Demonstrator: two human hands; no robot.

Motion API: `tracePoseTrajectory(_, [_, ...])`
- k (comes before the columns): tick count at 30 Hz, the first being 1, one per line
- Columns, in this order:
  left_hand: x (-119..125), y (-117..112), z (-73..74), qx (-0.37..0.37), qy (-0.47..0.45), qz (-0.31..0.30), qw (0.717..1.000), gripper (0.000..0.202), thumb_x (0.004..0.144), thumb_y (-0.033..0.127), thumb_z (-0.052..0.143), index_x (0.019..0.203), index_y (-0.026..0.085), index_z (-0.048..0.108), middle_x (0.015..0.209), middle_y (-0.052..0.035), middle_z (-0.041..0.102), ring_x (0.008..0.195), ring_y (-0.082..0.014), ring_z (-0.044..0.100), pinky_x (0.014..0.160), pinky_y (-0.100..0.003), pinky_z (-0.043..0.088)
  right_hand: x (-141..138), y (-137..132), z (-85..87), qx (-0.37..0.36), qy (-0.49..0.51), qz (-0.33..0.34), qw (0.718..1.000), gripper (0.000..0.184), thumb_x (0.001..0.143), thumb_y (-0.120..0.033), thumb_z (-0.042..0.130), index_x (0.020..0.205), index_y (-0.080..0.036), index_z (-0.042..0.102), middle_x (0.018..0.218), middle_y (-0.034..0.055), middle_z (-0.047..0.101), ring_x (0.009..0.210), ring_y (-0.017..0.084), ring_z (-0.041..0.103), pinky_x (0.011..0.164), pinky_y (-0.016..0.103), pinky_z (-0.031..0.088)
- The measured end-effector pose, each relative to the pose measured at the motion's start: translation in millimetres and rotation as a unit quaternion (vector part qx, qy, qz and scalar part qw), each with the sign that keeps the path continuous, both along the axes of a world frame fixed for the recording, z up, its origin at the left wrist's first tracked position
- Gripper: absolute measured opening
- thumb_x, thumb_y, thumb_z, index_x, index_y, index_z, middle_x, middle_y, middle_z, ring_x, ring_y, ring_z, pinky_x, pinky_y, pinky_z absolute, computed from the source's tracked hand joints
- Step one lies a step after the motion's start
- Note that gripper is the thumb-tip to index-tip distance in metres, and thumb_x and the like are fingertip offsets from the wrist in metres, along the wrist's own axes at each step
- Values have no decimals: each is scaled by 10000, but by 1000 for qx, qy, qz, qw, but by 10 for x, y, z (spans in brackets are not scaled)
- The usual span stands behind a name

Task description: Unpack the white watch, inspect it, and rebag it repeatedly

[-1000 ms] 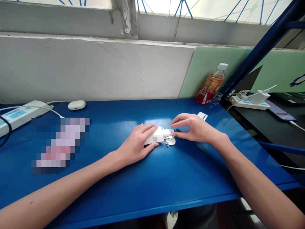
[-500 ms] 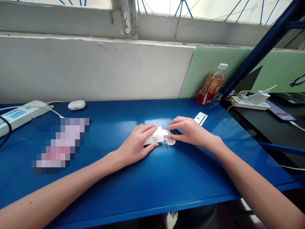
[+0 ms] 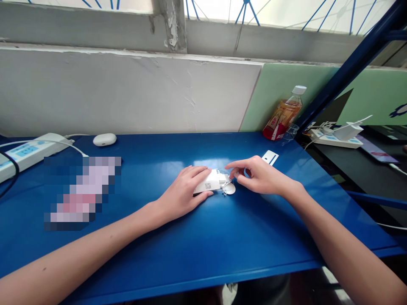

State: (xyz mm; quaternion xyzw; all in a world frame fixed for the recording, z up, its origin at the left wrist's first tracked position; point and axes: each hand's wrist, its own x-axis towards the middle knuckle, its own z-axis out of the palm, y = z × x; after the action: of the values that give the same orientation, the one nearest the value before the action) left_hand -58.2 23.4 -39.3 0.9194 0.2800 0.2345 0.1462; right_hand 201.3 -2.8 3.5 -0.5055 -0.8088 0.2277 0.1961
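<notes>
My left hand [image 3: 182,186] is closed around a small white box [image 3: 211,183] lying on the blue table, fingers over its top and thumb along the near side. A square code is printed on the box's face. White contents in clear plastic [image 3: 225,179] stick out of its right end. Close by that end lies a white round piece [image 3: 229,189]. Just right of the plastic, my right hand [image 3: 256,174] has its index finger stretched out and the others bent, with nothing visible between them. Behind it is a white card [image 3: 270,157] with a dark slot.
A tilted drink bottle [image 3: 284,116] leans at the back right by a blue metal post [image 3: 337,72]. On the left are a white earbud case [image 3: 104,140], a power strip [image 3: 34,152] with cables and a blurred-out object [image 3: 85,190]. Another desk with a phone [image 3: 377,149] stands at right.
My right hand has let go of the box's contents and drawn back slightly to the right, its index finger stretching out. My left hand still holds the box in place.
</notes>
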Motion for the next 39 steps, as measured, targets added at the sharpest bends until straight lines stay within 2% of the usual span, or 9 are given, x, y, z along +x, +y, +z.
tracePoseTrajectory(9, [-7,3,-10,-9,3,-2,1000,443,968,382,555,1379,219,522,1375,-137,571,1265,-331,527,1062,-537,424,-68,-30,21,-25,43,-14,999,441,783,-97,501,1161,-195,706,871,-14,804,731,169,704,656,274,473])
tracePoseTrajectory(15, [-5,-3,-9,10,22,-6,1000,462,988,405,514,1400,198,495,1400,-162,549,1301,-348,502,1081,-565,400,-146,-52,-36,-44,74,-8,996,559,761,-108,506,1305,-170,619,972,18,802,792,188,716,674,283,491])
tracePoseTrajectory(19, [1,-5,-7,24,44,-7,999,474,1005,403,476,1414,162,474,1411,-181,543,1317,-348,492,1092,-559,389,-181,-38,-82,-109,147,-26,983,684,742,-116,515,1425,-134,492,1077,78,781,853,210,715,703,302,519])
tracePoseTrajectory(22, [12,-6,-6,27,71,-6,997,495,1017,392,445,1460,171,422,1467,-173,504,1373,-329,450,1126,-550,351,-187,-8,-115,-205,241,-36,948,761,736,-128,529,1482,-117,379,1113,116,767,805,195,709,682,297,534])
tracePoseTrajectory(26, [25,-10,12,32,123,-13,992,579,1021,454,414,1507,144,364,1533,-177,429,1442,-332,363,1168,-555,277,-144,32,-130,-252,263,-35,931,665,822,-175,508,1471,-114,380,1074,128,770,703,165,685,574,266,494])
tracePoseTrajectory(29, [25,-16,30,38,149,-18,988,627,1022,503,389,1523,129,342,1558,-174,388,1467,-340,314,1183,-555,237,-94,37,-115,-193,201,-25,960,535,886,-195,473,1420,-153,471,1018,98,781,704,171,689,593,278,502])
tracePoseTrajectory(31, [24,-19,38,42,164,-16,985,628,1031,508,362,1526,124,339,1572,-172,359,1475,-340,294,1189,-550,220,-61,35,-105,-65,109,-48,991,462,892,-188,478,1345,-182,566,990,75,784,707,181,689,654,308,515])
tracePoseTrajectory(34, [23,-20,44,44,182,-16,982,626,1038,497,344,1526,105,338,1584,-174,331,1483,-341,273,1193,-541,210,-22,39,-107,110,-36,-76,990,392,885,-176,492,1237,-178,664,967,74,782,767,221,697,729,353,512])
tracePoseTrajectory(39, [26,-21,41,46,176,-15,983,621,1038,496,345,1529,117,333,1580,-172,341,1480,-337,282,1190,-544,213,-20,44,-116,100,-55,-25,993,362,886,-144,499,1194,-181,686,997,66,783,900,245,720,814,370,536])
